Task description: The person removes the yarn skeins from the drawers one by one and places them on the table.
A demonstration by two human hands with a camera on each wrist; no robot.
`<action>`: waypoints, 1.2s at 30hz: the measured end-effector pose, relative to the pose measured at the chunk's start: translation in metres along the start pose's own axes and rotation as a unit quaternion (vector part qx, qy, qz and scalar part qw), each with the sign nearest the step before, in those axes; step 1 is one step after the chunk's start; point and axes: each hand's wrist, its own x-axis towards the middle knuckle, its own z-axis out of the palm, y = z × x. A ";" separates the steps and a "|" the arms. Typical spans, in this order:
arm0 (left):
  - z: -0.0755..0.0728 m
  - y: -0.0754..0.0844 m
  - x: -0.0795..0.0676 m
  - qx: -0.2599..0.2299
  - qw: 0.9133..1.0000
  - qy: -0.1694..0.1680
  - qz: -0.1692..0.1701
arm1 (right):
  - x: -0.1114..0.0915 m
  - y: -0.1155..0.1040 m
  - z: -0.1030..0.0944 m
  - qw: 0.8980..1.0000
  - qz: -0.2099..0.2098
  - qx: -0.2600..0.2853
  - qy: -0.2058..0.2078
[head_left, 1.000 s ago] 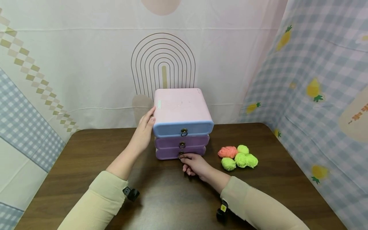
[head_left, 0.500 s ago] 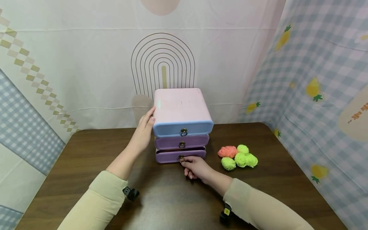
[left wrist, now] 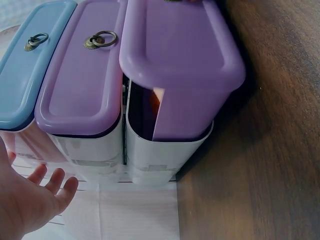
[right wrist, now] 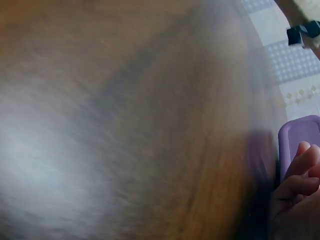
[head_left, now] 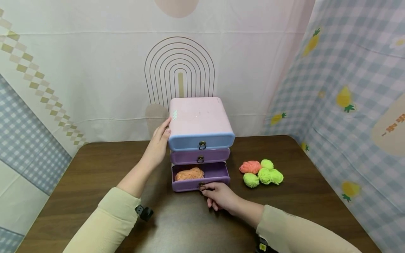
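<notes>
A small drawer cabinet (head_left: 200, 116) with a pink top stands at the table's back, with one blue drawer (head_left: 185, 143) above two purple ones. The bottom purple drawer (head_left: 186, 186) is pulled out, and an orange yarn ball (head_left: 190, 174) lies in its left part. My right hand (head_left: 221, 196) pinches that drawer's ring pull (head_left: 201, 187) between thumb and finger. Against the cabinet's left side rests my left hand (head_left: 156, 146), its fingers fairly straight. In the left wrist view, the left hand (left wrist: 32, 200) is beside the cabinet's side wall, and the drawer (left wrist: 185, 55) juts out.
Right of the cabinet, several yellow-green yarn balls (head_left: 265, 175) and a coral one (head_left: 250, 167) lie together on the dark wooden table (head_left: 177, 225). A patterned cloth (head_left: 253, 70) hangs behind, and a checked cloth (head_left: 364, 70) hangs at the right.
The bottom drawer has slid from shut to well out towards me, drawn by my right hand. Its orange yarn has come into sight. The left hand has stayed against the cabinet.
</notes>
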 end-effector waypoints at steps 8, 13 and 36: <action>0.000 -0.001 0.001 -0.009 1.000 0.003 0.006 | -0.018 0.005 0.005 1.000 0.003 -0.003 -0.011; -0.001 0.002 0.000 -0.013 1.000 -0.004 0.005 | -0.026 0.007 0.007 1.000 0.000 -0.010 -0.015; -0.001 0.005 0.001 -0.018 1.000 -0.003 0.002 | -0.046 0.012 0.013 1.000 0.009 -0.003 -0.026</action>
